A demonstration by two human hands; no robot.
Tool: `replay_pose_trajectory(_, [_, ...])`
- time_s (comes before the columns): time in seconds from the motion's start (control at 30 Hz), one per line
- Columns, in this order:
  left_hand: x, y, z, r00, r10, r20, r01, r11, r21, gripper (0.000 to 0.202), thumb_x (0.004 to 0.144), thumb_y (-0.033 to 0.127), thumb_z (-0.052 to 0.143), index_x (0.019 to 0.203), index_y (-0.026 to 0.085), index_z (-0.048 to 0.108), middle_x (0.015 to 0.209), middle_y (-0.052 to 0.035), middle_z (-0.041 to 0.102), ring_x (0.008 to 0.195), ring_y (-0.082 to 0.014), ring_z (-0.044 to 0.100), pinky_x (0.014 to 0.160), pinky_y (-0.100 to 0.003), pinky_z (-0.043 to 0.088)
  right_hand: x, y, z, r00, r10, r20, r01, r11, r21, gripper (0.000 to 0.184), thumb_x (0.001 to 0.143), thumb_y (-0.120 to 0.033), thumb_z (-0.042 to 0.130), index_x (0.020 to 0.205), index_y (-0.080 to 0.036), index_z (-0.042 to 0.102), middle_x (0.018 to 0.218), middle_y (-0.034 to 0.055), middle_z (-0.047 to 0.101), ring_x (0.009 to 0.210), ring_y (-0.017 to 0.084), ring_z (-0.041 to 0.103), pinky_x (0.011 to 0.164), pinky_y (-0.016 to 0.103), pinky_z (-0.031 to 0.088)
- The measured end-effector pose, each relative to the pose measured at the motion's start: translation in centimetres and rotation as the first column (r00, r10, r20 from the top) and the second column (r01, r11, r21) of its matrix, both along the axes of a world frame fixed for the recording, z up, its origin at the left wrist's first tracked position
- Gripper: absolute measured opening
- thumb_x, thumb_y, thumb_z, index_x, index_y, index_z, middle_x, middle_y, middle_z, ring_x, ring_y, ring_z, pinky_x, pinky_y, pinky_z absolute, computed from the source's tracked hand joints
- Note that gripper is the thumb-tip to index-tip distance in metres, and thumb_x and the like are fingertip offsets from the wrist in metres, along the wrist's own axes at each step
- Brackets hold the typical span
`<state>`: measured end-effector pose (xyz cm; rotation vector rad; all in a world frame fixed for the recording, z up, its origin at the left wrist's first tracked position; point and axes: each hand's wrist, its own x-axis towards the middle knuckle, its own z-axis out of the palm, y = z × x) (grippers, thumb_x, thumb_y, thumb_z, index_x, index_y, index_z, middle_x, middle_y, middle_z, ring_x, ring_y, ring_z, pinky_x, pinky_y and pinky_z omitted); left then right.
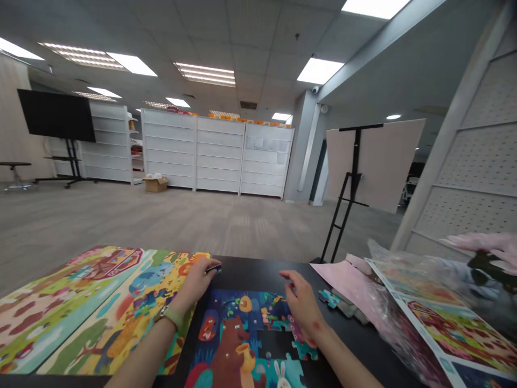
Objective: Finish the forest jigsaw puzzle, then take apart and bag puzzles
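A small dark puzzle piece is pinched between the thumb and fingertips of the left hand, so that the hand is nearly closed on it. The piece is held above the far edge of a black table, just beyond the upper left corner of a partly assembled jigsaw puzzle. The right hand is held loosely open, with the fingers slightly curved and spread, and nothing is gripped by it. Its fingertips are placed just above the upper right part of the puzzle; whether they touch it cannot be told.

The puzzle lies below and between both hands. A gap in it, through which the table is seen, lies just below the right fingers. Loose pieces are laid just to the right of those fingers, beside pink paper and a clear plastic bag. A printed sheet is spread farther right. A large colourful poster is laid to the left of the left fingers, and a green wristband is worn behind them on the left wrist.
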<state>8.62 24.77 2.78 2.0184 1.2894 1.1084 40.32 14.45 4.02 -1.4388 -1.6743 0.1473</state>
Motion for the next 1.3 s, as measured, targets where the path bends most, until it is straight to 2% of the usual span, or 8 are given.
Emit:
replay_pose_trajectory(0.3, [1.8,-4.2,2.2,0.943,-0.069,0.327,0.139,0.971,-0.195,0.032,0.076,0.046,0.064,0.092,0.018,0.066,0.081,-0.0027,0.067,0.071,-0.0185,0.065,0.058,-0.028,0.054,0.1,0.1,0.3,0.987,0.052,-0.149,-0.054,0.999,-0.007,0.030,0.083,-0.022,0.048,0.103,-0.020,0.070,0.105,0.0089,0.073,0.099,0.025,0.067,0.093,0.042,0.050])
replay_pose_trajectory(0.43, [4.8,-6.9,2.7,0.906,-0.153,0.395,0.278,0.918,-0.282,0.026,0.070,0.039,0.072,0.081,0.017,0.063,0.067,0.0031,0.060,0.059,-0.0129,0.058,0.053,-0.023,0.049,-0.8,-0.6,1.1,0.963,0.113,-0.245,-0.132,0.989,-0.063,0.026,0.090,-0.028,0.049,0.104,-0.020,0.070,0.099,0.0079,0.074,0.094,0.022,0.067,0.089,0.039,0.051])
replay_pose_trajectory(0.53, [6.8,-8.3,3.3,0.879,-0.200,0.433,0.347,0.892,-0.291,0.022,0.070,0.034,0.073,0.078,0.017,0.062,0.064,0.0039,0.059,0.058,-0.0109,0.056,0.055,-0.021,0.044,-2.0,-2.0,2.1,0.929,0.202,-0.310,-0.250,0.960,-0.123,0.028,0.090,-0.037,0.057,0.110,-0.021,0.068,0.091,0.0043,0.074,0.082,0.019,0.069,0.075,0.032,0.055])
replay_pose_trajectory(0.67, [9.0,-9.8,3.8,0.830,-0.284,0.480,0.455,0.843,-0.288,0.022,0.070,0.035,0.074,0.077,0.017,0.063,0.063,0.0037,0.060,0.058,-0.0109,0.055,0.055,-0.022,0.042,-3.5,-5.0,2.6,0.823,0.275,-0.497,-0.411,0.892,-0.186,0.034,0.079,-0.036,0.072,0.108,-0.021,0.066,0.072,-0.0034,0.067,0.062,0.013,0.063,0.057,0.025,0.052])
replay_pose_trajectory(0.77, [9.9,-10.7,3.7,0.800,-0.312,0.513,0.505,0.812,-0.292,0.027,0.069,0.038,0.076,0.078,0.017,0.063,0.065,0.0034,0.060,0.057,-0.0114,0.056,0.055,-0.023,0.044,-3.8,-7.2,2.5,0.693,0.233,-0.683,-0.461,0.870,-0.172,0.034,0.074,-0.031,0.078,0.104,-0.022,0.064,0.066,-0.0074,0.061,0.057,0.011,0.059,0.058,0.025,0.051])
replay_pose_trajectory(0.97, [9.6,-12.3,4.3,0.781,-0.300,0.548,0.523,0.794,-0.311,0.032,0.070,0.043,0.075,0.082,0.018,0.060,0.065,0.0047,0.058,0.057,-0.0111,0.057,0.052,-0.022,0.044,-3.3,-8.9,2.3,0.627,0.184,-0.757,-0.428,0.893,-0.138,0.049,0.063,-0.031,0.087,0.105,-0.023,0.062,0.082,-0.0019,0.071,0.067,0.014,0.067,0.070,0.030,0.054])
replay_pose_trajectory(1.1, [9.3,-12.9,4.4,0.779,-0.309,0.545,0.535,0.780,-0.323,0.030,0.071,0.041,0.074,0.081,0.020,0.056,0.067,0.0034,0.062,0.060,-0.0134,0.064,0.052,-0.021,0.042,-3.0,-8.6,2.3,0.686,0.133,-0.715,-0.310,0.943,-0.122,0.044,0.063,-0.043,0.087,0.094,-0.022,0.063,0.081,0.0015,0.072,0.069,0.017,0.067,0.067,0.032,0.056])
replay_pose_trajectory(1.3, [10.6,-13.1,2.8,0.772,-0.369,0.518,0.562,0.776,-0.285,0.028,0.069,0.034,0.073,0.067,0.022,0.048,0.058,0.0048,0.058,0.059,-0.0168,0.066,0.055,-0.024,0.043,-3.2,-7.2,2.9,0.742,0.140,-0.656,-0.233,0.971,-0.057,0.042,0.068,-0.056,0.082,0.085,-0.022,0.064,0.081,0.0044,0.072,0.075,0.021,0.067,0.070,0.035,0.055])
